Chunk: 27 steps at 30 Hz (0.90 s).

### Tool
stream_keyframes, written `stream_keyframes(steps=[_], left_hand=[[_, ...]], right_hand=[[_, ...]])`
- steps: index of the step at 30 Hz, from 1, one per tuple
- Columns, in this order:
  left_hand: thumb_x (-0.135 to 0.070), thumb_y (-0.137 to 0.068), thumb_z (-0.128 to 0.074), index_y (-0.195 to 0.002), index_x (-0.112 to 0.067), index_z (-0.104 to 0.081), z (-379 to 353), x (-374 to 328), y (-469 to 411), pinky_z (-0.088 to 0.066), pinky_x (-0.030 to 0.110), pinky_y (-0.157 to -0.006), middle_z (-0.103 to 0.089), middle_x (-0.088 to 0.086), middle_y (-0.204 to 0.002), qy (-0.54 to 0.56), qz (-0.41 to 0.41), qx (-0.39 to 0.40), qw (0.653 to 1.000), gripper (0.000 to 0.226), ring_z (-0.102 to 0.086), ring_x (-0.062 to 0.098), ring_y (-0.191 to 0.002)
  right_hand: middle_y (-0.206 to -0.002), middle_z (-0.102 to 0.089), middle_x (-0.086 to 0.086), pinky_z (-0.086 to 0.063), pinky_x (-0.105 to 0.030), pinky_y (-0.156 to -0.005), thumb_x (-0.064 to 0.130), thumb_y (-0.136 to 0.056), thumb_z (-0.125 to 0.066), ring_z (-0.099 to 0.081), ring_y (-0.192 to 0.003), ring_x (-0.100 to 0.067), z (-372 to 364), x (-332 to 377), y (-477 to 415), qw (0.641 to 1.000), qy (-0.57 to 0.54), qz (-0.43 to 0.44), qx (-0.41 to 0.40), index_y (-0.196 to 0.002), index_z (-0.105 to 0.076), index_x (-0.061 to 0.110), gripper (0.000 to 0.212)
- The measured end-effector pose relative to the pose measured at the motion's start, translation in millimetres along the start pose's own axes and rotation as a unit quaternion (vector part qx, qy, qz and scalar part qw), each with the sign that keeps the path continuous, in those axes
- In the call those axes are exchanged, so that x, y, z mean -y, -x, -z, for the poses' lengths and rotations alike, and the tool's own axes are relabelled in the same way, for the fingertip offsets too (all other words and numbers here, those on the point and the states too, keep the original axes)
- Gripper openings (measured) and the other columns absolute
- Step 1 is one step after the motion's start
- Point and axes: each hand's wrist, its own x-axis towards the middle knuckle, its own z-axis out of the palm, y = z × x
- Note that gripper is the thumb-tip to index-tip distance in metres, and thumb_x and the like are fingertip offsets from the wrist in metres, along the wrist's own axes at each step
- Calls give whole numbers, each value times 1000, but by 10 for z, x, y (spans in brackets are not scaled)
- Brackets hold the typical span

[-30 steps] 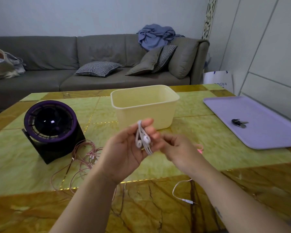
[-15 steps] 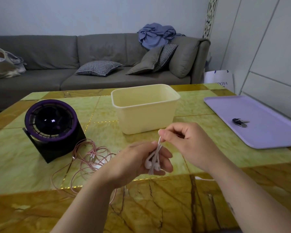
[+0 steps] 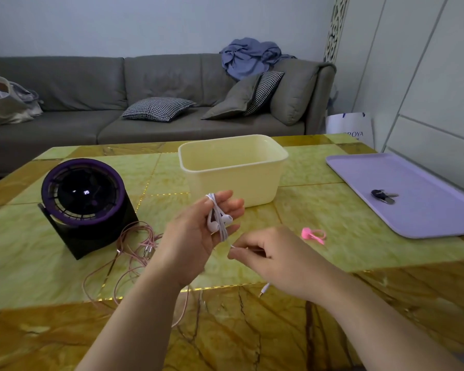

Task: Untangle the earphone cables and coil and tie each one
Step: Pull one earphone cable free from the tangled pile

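At frame centre the left hand point(image 3: 194, 232) holds the white earphones point(image 3: 218, 219), cable looped over its raised fingers, buds against the palm, while just lower right the right hand point(image 3: 275, 259) pinches the trailing cable between curled fingertips; pink earphones point(image 3: 134, 253) lie tangled on the table point(image 3: 319, 204), centre-left.

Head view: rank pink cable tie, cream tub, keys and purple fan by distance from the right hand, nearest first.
1. Pink cable tie: on the table, just right of the right hand.
2. Cream tub: mid-table, behind the hand.
3. Keys: far right, on the lilac tray.
4. Purple fan: far left, beyond the left hand holding the white earphones.
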Motion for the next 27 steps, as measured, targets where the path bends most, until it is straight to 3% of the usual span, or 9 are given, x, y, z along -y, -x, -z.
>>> stream_keyframes(steps=[2, 5, 9, 12, 14, 16, 19, 23, 27], left_hand=[[-24, -97, -39, -110, -10, -65, 58, 4, 23, -55, 35, -82, -74, 4, -94, -121, 13, 4, 993, 32, -69, 17, -87], [-22, -97, -41, -100, -6, -68, 28, 5, 119, -49, 48, -96, -72, 8, -93, -226, 53, 101, 968, 31, -67, 24, -92], [-23, -90, -42, -87, -6, -68, -84, -49, 203, -54, 41, -86, -66, 12, -77, -142, 134, 204, 959, 31, -66, 25, -80], [-26, -87, -42, -87, -8, -68, -104, -93, 204, -55, 40, -83, -64, 9, -74, -37, 192, 287, 938, 33, -66, 22, -75], [-26, -87, -52, -89, -8, -69, -92, -92, 180, -56, 40, -81, -64, 7, -74, 45, 172, 304, 936, 25, -66, 21, -75], [-25, -85, -58, -88, -6, -70, -104, -95, 169, -57, 39, -76, -64, 7, -73, 123, 147, 273, 943, 22, -66, 20, -72], [-21, -89, -46, -75, -6, -71, -118, -87, 138, -59, 35, -65, -57, 6, -65, 153, 129, 164, 966, 32, -62, 18, -60], [-22, -87, -41, -72, -7, -64, -94, -97, 131, -57, 29, -56, -49, 4, -60, 172, 116, 105, 973, 32, -57, 14, -52], [-23, -87, -41, -71, -9, -62, -48, -87, 117, -54, 27, -52, -45, 2, -61, 169, 114, 113, 972, 30, -52, 13, -50]], right_hand=[[-56, -54, 1, -31, -20, -48, 35, -92, -57, -40, -47, -5, 79, 60, 27, 999, -6, 30, -33, -86, -71, 17, 24], [-58, -64, 5, -38, -17, -51, 32, -87, -64, -50, -50, -3, 199, 55, 30, 989, -46, 60, -131, -78, -72, 18, 18], [-55, -58, 1, -38, -22, -51, 37, -80, -67, -48, -52, -10, 229, -22, 7, 973, -127, 47, -185, -72, -68, 17, 21], [-55, -57, 7, -40, -14, -55, 39, -72, -65, -50, -54, -2, 180, -79, -42, 955, -248, 0, -163, -68, -66, 16, 24], [-57, -53, 0, -37, -21, -57, 40, -72, -63, -46, -56, -12, 98, -81, -86, 934, -328, -39, -136, -65, -66, 18, 24], [-65, -51, -10, -34, -29, -60, 38, -81, -60, -43, -63, -20, -3, -77, -117, 927, -345, -68, -129, -70, -67, 14, 27], [-62, -47, -9, -31, -27, -57, 30, -92, -56, -39, -58, -17, -83, -70, -114, 941, -299, -81, -134, -72, -68, 15, 27], [-53, -55, 10, -40, -13, -56, 24, -94, -55, -47, -53, -4, -116, -61, -94, 949, -283, -83, -108, -85, -72, 21, 20], [-90, -74, 7, -48, -22, -84, 25, -91, -59, -65, -90, -5, -142, -72, -109, 939, -317, -90, -96, -91, -74, 27, 15]])
